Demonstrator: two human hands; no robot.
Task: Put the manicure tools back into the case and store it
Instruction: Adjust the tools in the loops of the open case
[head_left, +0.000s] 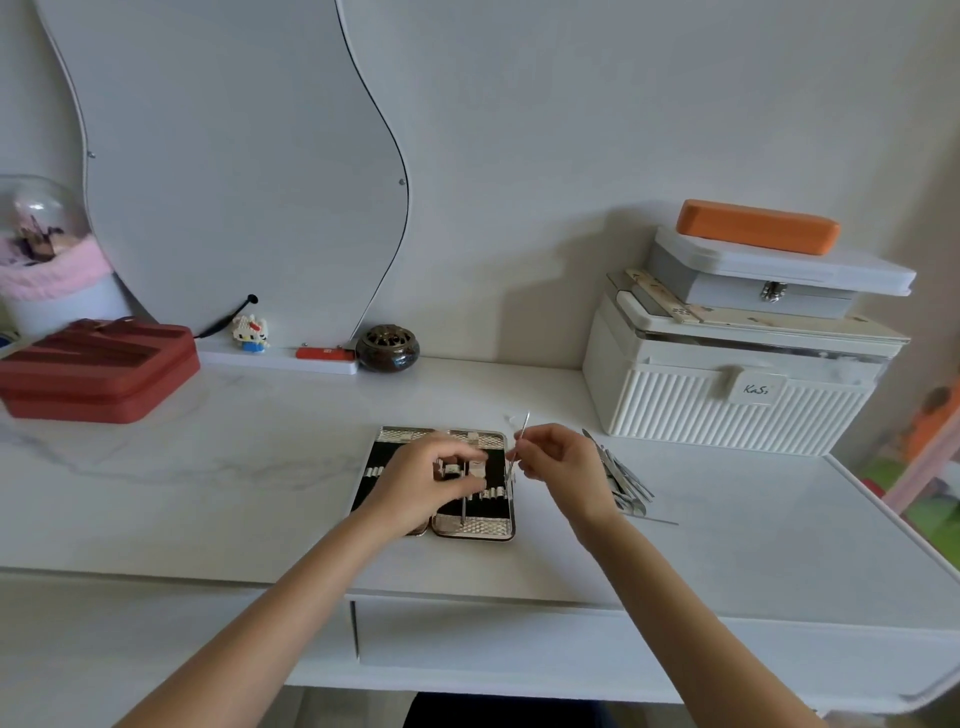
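Note:
The manicure case (396, 435) lies open on the white desk, with a black lining, elastic loops and a silver patterned rim. My left hand (428, 480) rests over its middle, fingers curled on a small metal tool at the loops. One thin tool (463, 512) sits in the case below that hand. My right hand (558, 462) hovers at the case's right edge and pinches a slim metal tool (521, 435) that points up and away. A pile of several loose metal tools (626, 480) lies on the desk just right of my right hand.
A white ribbed storage box (727, 410) stands at the back right with a grey tin (779, 280) and an orange case (756, 226) stacked on it. A red case (98, 369) sits at the back left. A dark incense burner (388, 347) stands by the mirror (234, 171). A drawer front (519, 644) is below the desk edge.

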